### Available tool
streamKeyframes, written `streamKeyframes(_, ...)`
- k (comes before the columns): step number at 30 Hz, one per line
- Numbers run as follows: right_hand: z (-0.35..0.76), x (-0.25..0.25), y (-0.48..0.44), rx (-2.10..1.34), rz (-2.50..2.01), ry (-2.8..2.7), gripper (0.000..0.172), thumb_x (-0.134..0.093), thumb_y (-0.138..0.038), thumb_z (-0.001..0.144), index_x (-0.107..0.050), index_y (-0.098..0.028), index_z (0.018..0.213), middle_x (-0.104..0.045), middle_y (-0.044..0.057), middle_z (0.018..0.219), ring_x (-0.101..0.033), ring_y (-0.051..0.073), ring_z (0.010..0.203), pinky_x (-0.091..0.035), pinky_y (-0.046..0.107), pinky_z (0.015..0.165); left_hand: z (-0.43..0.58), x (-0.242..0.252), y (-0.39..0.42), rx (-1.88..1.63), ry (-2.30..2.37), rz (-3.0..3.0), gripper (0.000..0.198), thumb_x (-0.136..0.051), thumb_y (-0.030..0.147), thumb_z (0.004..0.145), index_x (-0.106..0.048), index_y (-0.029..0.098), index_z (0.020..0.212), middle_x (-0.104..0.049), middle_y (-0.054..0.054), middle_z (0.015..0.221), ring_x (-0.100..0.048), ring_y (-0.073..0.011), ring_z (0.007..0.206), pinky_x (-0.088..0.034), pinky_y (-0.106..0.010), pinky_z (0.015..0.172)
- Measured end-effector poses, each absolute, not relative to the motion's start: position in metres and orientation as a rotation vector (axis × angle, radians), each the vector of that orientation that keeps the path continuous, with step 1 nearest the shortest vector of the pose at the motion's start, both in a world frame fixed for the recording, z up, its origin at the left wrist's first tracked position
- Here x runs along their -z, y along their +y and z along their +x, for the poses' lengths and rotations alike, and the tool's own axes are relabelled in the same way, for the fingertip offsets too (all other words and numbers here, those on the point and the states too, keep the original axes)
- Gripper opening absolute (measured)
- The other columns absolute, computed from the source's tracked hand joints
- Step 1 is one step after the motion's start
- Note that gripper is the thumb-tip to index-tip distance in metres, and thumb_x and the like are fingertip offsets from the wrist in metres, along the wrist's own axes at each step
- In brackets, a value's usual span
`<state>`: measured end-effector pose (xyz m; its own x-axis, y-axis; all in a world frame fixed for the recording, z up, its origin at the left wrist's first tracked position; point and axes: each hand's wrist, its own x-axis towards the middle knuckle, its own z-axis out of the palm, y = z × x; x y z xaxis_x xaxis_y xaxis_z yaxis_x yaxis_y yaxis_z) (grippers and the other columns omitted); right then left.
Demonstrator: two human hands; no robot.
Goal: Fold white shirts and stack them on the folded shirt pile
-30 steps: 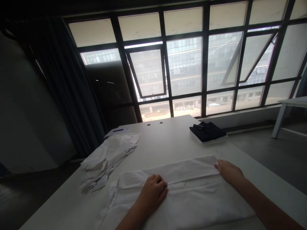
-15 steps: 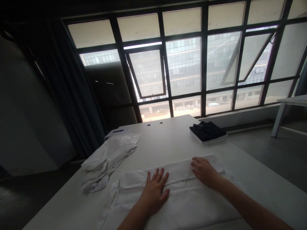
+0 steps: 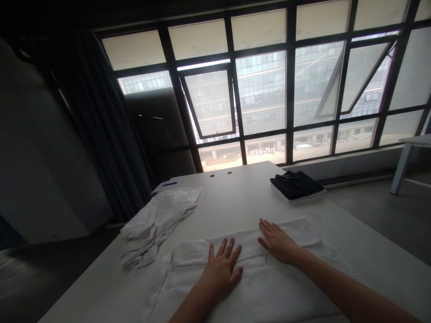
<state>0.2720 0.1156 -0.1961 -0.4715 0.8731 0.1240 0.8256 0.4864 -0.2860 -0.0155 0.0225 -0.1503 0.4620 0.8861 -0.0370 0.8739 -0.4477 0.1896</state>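
A white garment lies spread on the table in front of me, its far part folded over into a long band. My left hand rests on the garment with fingers spread, across the near edge of the folded band. To its right, my right hand lies flat on the same band, fingers stretched out towards the window. Neither hand grips the cloth. What kind of garment it is I cannot tell for certain.
The white table reaches towards the windows. Rumpled white clothes lie at its left edge, near paper with a blue pen. A folded dark shirt sits on something white at the right edge. Another table stands far right.
My right hand has slid left along the folded band, nearer my left hand, and its fingers now lie straighter. The left hand stays at about the same spot on the cloth.
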Motion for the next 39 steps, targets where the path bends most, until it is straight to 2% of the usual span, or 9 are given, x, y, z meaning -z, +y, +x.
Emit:
streamKeyframes(7, 0.351, 0.211, 0.130, -0.215, -1.669, -2.447, 0.088, -0.016, -0.073, 0.097, -0.029, -0.011, 0.157, -0.022, 0.013, 0.165, -0.017, 0.026, 0.153, -0.011, 0.045, 0.125, -0.016, 0.150, 0.020, -0.069, 1.555, 2.473, 0.063, -0.036, 0.059, 0.100, -0.018, 0.043, 0.158, -0.008, -0.001, 0.168, -0.006, -0.0343, 0.154, 0.000, -0.075, 0.114)
streamKeyframes(13, 0.399, 0.225, 0.146, -0.114, -1.951, -2.304, 0.091, -0.019, -0.069, 0.095, -0.031, -0.002, 0.155, -0.022, 0.018, 0.164, -0.017, 0.029, 0.153, -0.014, 0.047, 0.124, -0.014, 0.145, 0.014, -0.027, 1.594, 2.427, 0.066, -0.034, 0.064, 0.099, -0.019, 0.041, 0.159, -0.007, -0.002, 0.168, -0.003, -0.0342, 0.154, 0.001, -0.076, 0.113)
streamKeyframes(18, 0.376, 0.211, 0.147, -0.051, -2.166, -2.150, 0.082, -0.015, -0.063, 0.097, -0.034, -0.008, 0.155, -0.023, 0.018, 0.164, -0.014, 0.039, 0.152, -0.007, 0.070, 0.117, -0.016, 0.146, 0.014, -0.078, 1.578, 2.421, 0.065, -0.029, 0.069, 0.098, -0.021, 0.044, 0.157, -0.009, -0.001, 0.168, -0.004, -0.0337, 0.154, 0.002, -0.076, 0.113)
streamKeyframes(21, 0.323, 0.193, 0.133, -0.032, -1.974, -2.242, 0.079, -0.018, -0.063, 0.098, -0.032, -0.011, 0.157, -0.020, 0.015, 0.166, -0.009, 0.037, 0.153, -0.002, 0.065, 0.119, -0.017, 0.148, 0.014, -0.097, 1.567, 2.429, 0.065, -0.028, 0.070, 0.098, -0.021, 0.043, 0.157, -0.009, -0.002, 0.168, -0.005, -0.0344, 0.154, 0.002, -0.077, 0.112)
streamKeyframes(25, 0.245, 0.176, 0.105, -0.288, -1.506, -2.484, 0.079, -0.014, -0.067, 0.099, -0.027, -0.018, 0.159, -0.020, 0.010, 0.166, -0.011, 0.029, 0.154, -0.008, 0.053, 0.123, -0.017, 0.150, 0.012, -0.141, 1.575, 2.451, 0.065, -0.032, 0.067, 0.099, -0.023, 0.041, 0.158, -0.012, -0.004, 0.168, -0.008, -0.0356, 0.154, -0.001, -0.076, 0.114)
streamKeyframes(28, 0.215, 0.174, 0.092, -0.357, -1.401, -2.524, 0.077, -0.017, -0.069, 0.098, -0.024, -0.024, 0.160, -0.022, 0.008, 0.166, -0.012, 0.030, 0.154, -0.002, 0.056, 0.122, -0.020, 0.149, 0.013, -0.202, 1.545, 2.500, 0.065, -0.039, 0.064, 0.098, -0.029, 0.038, 0.157, -0.021, -0.006, 0.167, -0.017, -0.0348, 0.153, -0.008, -0.069, 0.118)
streamKeyframes(31, 0.212, 0.177, 0.088, -0.339, -1.408, -2.550, 0.077, -0.021, -0.071, 0.097, -0.029, -0.024, 0.159, -0.023, 0.009, 0.166, -0.013, 0.032, 0.154, 0.003, 0.056, 0.122, -0.032, 0.146, 0.022, -0.295, 1.519, 2.545, 0.056, -0.046, 0.054, 0.098, -0.044, 0.034, 0.150, -0.041, -0.008, 0.158, -0.038, -0.0300, 0.144, -0.024, -0.054, 0.119)
streamKeyframes(34, 0.219, 0.179, 0.087, -0.351, -1.397, -2.568, 0.078, -0.020, -0.071, 0.097, -0.032, -0.023, 0.158, -0.022, 0.009, 0.166, -0.016, 0.031, 0.153, 0.000, 0.052, 0.123, -0.060, 0.139, 0.038, -0.333, 1.671, 2.450, 0.042, -0.049, 0.038, 0.096, -0.059, 0.032, 0.137, -0.060, -0.007, 0.141, -0.055, -0.0253, 0.128, -0.036, -0.040, 0.111)
streamKeyframes(39, 0.224, 0.177, 0.086, -0.346, -1.378, -2.563, 0.079, -0.020, -0.071, 0.097, -0.032, -0.022, 0.158, -0.023, 0.009, 0.166, -0.017, 0.030, 0.153, -0.001, 0.051, 0.124, -0.141, 0.125, 0.061, -0.334, 1.929, 2.208, 0.037, -0.058, 0.028, 0.083, -0.071, 0.025, 0.117, -0.070, -0.011, 0.123, -0.060, -0.0310, 0.119, -0.038, -0.043, 0.107)
